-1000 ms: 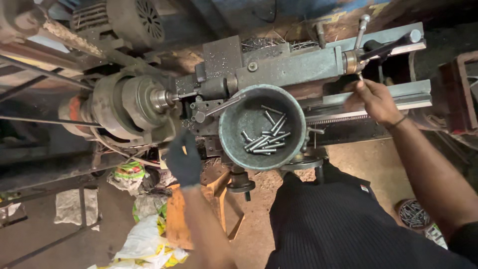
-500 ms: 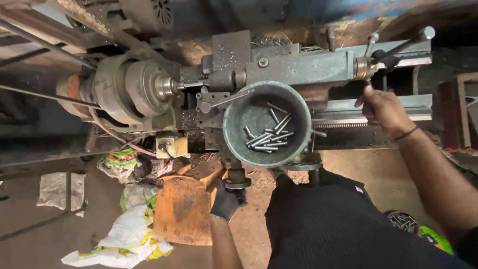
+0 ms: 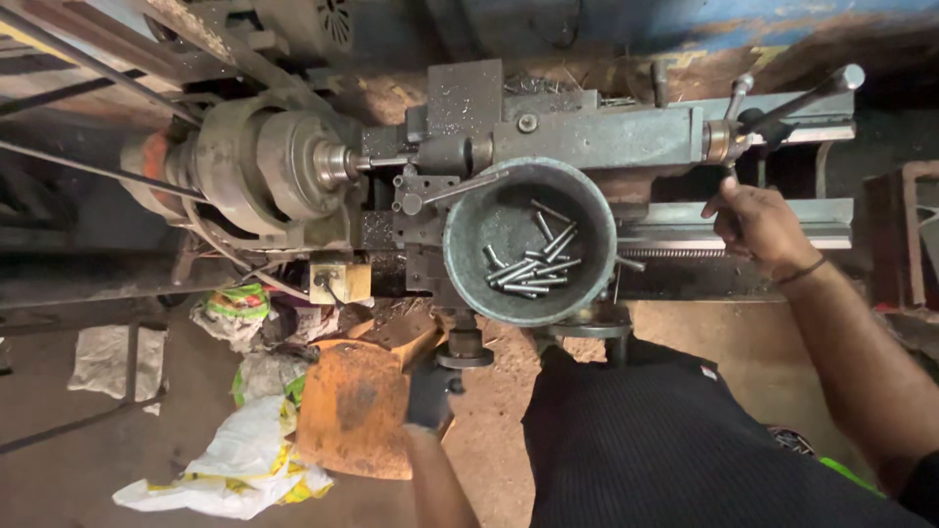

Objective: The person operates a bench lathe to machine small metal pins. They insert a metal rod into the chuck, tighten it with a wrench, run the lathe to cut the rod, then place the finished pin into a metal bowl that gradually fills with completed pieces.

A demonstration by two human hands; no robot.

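Hands first: your left hand [image 3: 428, 396], in a dark glove, now hangs low by the flat rusty orange metal plate [image 3: 354, 409] near the floor. A second ago it was up by the round grey spinning head of the old metal lathe [image 3: 256, 166], then it came down bit by bit, past the small round black knob [image 3: 464, 350] under the machine. It is curled a little, but you cannot tell if it grips anything, because only the back of the glove shows. Your right hand [image 3: 755, 223] has stayed in its place on the right side. Its fingers are closed round one thin metal handle bar [image 3: 736, 196] that hangs down from the shiny hub, while the long metal lever with a ball on its end [image 3: 797, 101] sticks up and away, well apart from your hand. The round grey-green metal bowl [image 3: 469, 262] sits on the lathe in the middle, just in front of you, and the short silver metal pins [image 3: 533, 264] lie in a loose heap inside it. No hand touches the bowl or the pins. White and yellow plastic bags [image 3: 230, 467] lie crumpled on the dirt floor by the orange plate. So one hand has left the spinning end, and the other holds the handle.
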